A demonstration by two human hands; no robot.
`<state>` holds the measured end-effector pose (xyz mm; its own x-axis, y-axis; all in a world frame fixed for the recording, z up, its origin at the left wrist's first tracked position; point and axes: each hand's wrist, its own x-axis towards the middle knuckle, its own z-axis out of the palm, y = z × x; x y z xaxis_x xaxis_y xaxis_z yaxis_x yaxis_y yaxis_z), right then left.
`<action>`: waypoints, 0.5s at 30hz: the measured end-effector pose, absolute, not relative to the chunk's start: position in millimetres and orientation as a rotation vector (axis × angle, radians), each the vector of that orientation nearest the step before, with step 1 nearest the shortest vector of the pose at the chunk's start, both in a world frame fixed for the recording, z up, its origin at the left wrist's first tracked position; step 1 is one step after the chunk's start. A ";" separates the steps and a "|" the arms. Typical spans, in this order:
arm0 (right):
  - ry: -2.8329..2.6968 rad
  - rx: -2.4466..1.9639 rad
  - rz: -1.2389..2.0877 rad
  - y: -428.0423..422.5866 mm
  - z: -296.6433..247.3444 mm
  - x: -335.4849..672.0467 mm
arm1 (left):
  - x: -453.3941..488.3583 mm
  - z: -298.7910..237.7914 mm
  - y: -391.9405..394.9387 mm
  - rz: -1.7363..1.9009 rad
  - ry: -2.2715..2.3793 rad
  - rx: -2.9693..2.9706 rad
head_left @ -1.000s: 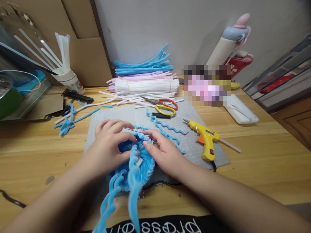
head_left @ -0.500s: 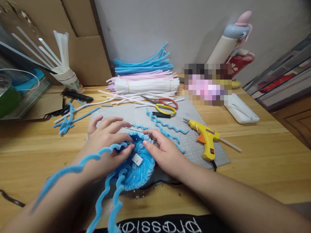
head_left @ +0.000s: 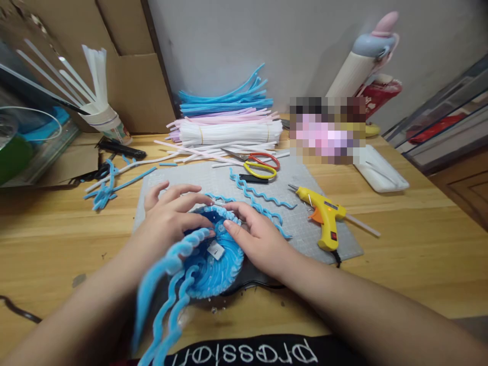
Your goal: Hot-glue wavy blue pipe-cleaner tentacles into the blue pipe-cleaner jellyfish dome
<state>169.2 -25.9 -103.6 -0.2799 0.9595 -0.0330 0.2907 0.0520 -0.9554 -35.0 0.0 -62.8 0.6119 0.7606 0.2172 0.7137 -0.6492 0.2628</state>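
A blue bowl-shaped piece of coiled pipe cleaners [head_left: 224,269] sits tilted with its hollow towards me. A small white block [head_left: 216,250] and clear beads show inside it. My right hand [head_left: 263,236] grips the bowl's right rim, thumb inside and fingers outside. The fingers of my left hand [head_left: 173,216] reach into the hollow at the upper left, closed on the end of a wavy blue pipe cleaner [head_left: 173,259] against the inner wall. That contact is partly hidden. Two more wavy strands [head_left: 173,310] hang from the bowl's lower left towards me.
Under the work lies a grey cutting mat [head_left: 301,223] with loose wavy blue strands [head_left: 263,195], scissors [head_left: 263,165] and a yellow glue gun [head_left: 324,216]. Pipe-cleaner bundles [head_left: 229,132] lie along the wall. A cup of glue sticks [head_left: 104,122] stands at left.
The held strand's free end has swung right and downward, off my left forearm. My left hand has shifted slightly at the inner wall; my right hand stays at the rim.
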 end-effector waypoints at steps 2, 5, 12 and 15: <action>-1.654 -1.268 1.252 -25.6 -104.1 168.6 | -35.2 -63.0 -0.5 0.448 1.216 2.667; -1.657 -1.267 1.244 -25.2 -104.0 168.5 | -34.8 -62.5 -2.4 0.393 1.231 2.649; -1.660 -1.300 1.242 -25.1 -102.8 169.7 | -31.0 -55.5 -7.2 0.364 1.365 2.668; -1.658 -1.300 1.237 -25.1 -102.8 169.6 | -32.5 -54.6 -7.2 0.379 1.352 2.684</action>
<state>169.6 -25.1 -102.8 -0.2657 0.9633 -0.0391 0.3118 0.0475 -0.9490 -32.5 -7.2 -54.6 0.5714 0.8026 0.1712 0.7746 -0.5963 0.2107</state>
